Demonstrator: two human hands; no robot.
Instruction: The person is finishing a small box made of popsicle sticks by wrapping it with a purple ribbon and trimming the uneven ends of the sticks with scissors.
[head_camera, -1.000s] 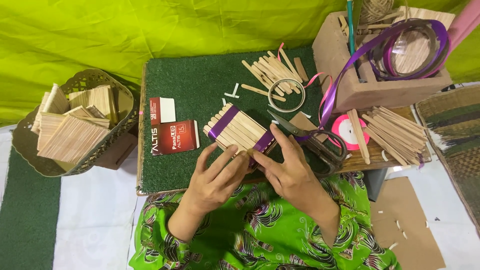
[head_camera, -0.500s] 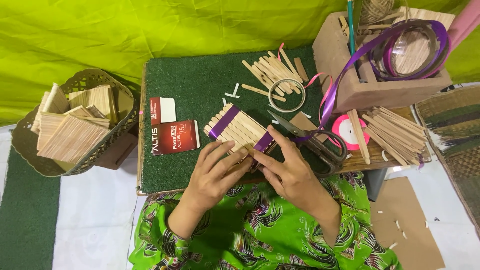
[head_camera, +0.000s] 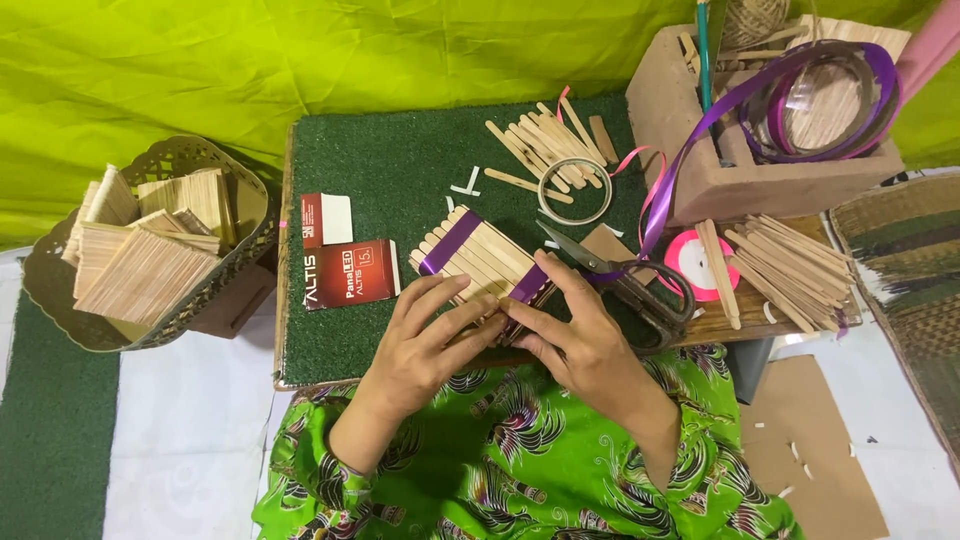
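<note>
A flat panel of wooden ice-cream sticks (head_camera: 484, 255) with two purple ribbon bands across it lies on the green mat (head_camera: 390, 170). My left hand (head_camera: 425, 335) lies on the panel's near edge, fingers spread over the sticks. My right hand (head_camera: 575, 335) presses its fingers on the near purple band at the panel's right corner. Black-handled scissors (head_camera: 625, 280) lie just right of the panel, beside my right hand.
Loose sticks (head_camera: 545, 145) and a tape ring (head_camera: 574, 191) lie at the mat's back. A red box (head_camera: 348, 275) sits left. A basket of stick panels (head_camera: 150, 250) stands far left. A brown box with purple ribbon (head_camera: 780, 110), a pink ribbon roll (head_camera: 690, 265) and more sticks (head_camera: 790, 265) are right.
Both hands stay on the stick panel; the fingers have shifted slightly along its near edge and the right band. The panel has hardly moved.
</note>
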